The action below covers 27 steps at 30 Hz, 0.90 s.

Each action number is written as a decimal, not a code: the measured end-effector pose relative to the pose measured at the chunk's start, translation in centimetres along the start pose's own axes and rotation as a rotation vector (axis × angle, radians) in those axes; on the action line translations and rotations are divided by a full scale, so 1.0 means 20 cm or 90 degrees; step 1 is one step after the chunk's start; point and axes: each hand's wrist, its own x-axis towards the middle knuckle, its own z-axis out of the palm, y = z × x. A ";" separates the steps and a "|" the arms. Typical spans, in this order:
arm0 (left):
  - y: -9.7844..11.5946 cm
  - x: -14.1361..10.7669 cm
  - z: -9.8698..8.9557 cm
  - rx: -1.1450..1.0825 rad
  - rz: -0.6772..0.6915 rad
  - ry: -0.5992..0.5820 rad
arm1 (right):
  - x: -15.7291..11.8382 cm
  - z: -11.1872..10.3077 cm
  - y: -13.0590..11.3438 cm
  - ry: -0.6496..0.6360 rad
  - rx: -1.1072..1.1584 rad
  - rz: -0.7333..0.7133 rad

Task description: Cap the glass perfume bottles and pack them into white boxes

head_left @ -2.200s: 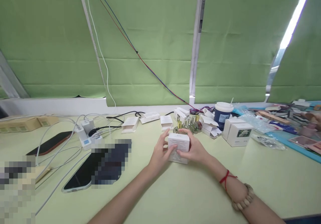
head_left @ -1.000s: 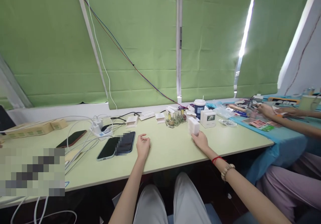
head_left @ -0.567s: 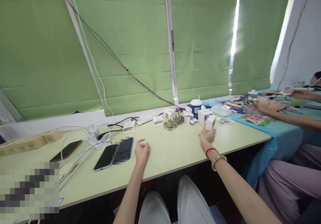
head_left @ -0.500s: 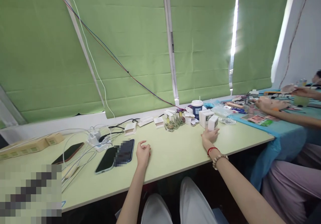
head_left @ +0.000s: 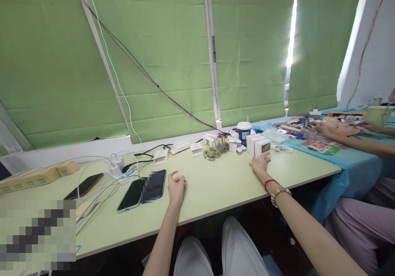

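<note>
My left hand [head_left: 176, 187] rests on the table edge, its fingers loosely bent and apart, with nothing in them. It is nearest to two phones lying side by side, the dark blue one [head_left: 159, 183] and the pale-edged one [head_left: 131, 195]. My right hand [head_left: 261, 163] has its fingers at the lower front of a small white box [head_left: 263, 144] with a dark picture on its face. That box stands upright against other white boxes [head_left: 251, 144]. Several small glass bottles with gold caps [head_left: 217, 147] stand to the left of these boxes.
A blue cup with a white lid [head_left: 244, 134] stands behind the boxes. Opened white cartons [head_left: 161, 157] lie along the back. Chargers and cables [head_left: 119, 171] occupy the left. At right, a co-worker's hands are at a pale mannequin face [head_left: 335, 127] on a blue-covered table [head_left: 361, 160].
The small white box has turned and moved back into line with the other boxes, my right hand following it. The left hand keeps its place. The co-worker's far hand has come down toward the mannequin face.
</note>
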 end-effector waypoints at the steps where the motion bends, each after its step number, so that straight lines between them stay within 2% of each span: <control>1: 0.00 0.00 0.00 0.003 0.001 0.001 | 0.01 0.00 0.00 -0.012 0.016 0.016; 5: 0.01 -0.01 0.00 0.026 0.007 -0.006 | 0.01 -0.01 0.00 -0.037 0.064 0.036; 12: -0.02 0.00 0.01 0.077 0.019 -0.049 | 0.00 -0.01 -0.01 -0.041 0.041 -0.001; 19: 0.00 -0.02 0.01 0.050 0.018 -0.006 | -0.04 -0.01 -0.02 -0.027 -0.018 -0.036; 23: 0.00 -0.02 0.01 0.015 0.010 0.010 | -0.07 -0.03 -0.02 0.012 -0.047 -0.049; 27: 0.02 -0.02 0.00 -0.029 -0.002 0.027 | -0.10 -0.03 -0.02 0.109 -0.081 -0.026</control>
